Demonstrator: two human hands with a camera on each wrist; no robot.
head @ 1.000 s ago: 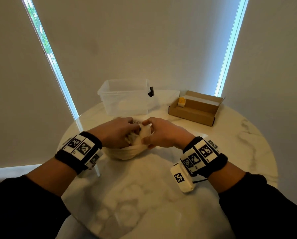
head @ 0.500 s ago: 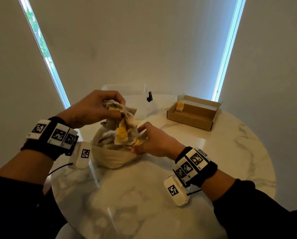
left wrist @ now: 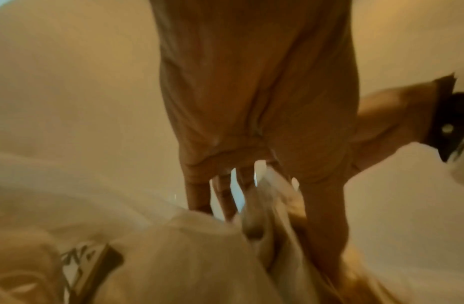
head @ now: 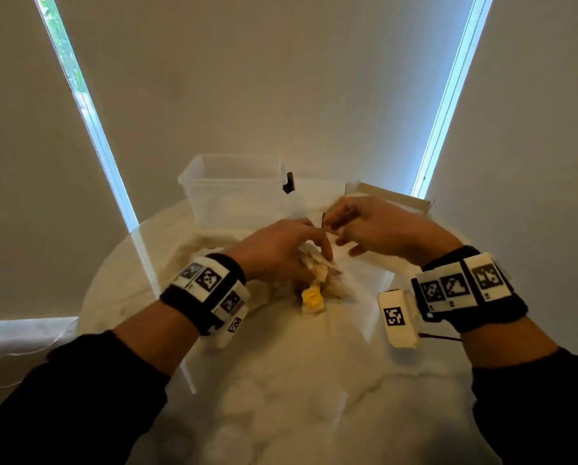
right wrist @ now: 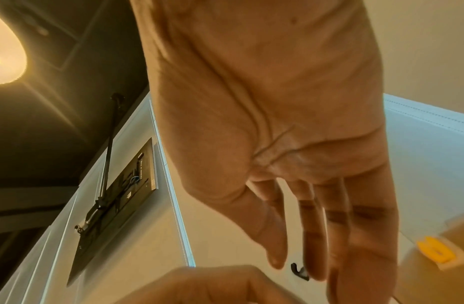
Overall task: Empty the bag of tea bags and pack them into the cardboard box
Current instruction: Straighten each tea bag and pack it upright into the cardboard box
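Here, a round marble table (head: pixel 280 397) faces drawn blinds (head: pixel 264 78).

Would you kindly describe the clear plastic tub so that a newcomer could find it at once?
Start at the round marble table and look to its far edge, near the left window strip. The clear plastic tub stands there, left of the cardboard box. It alone is see-through, with a small black clip on its right end.
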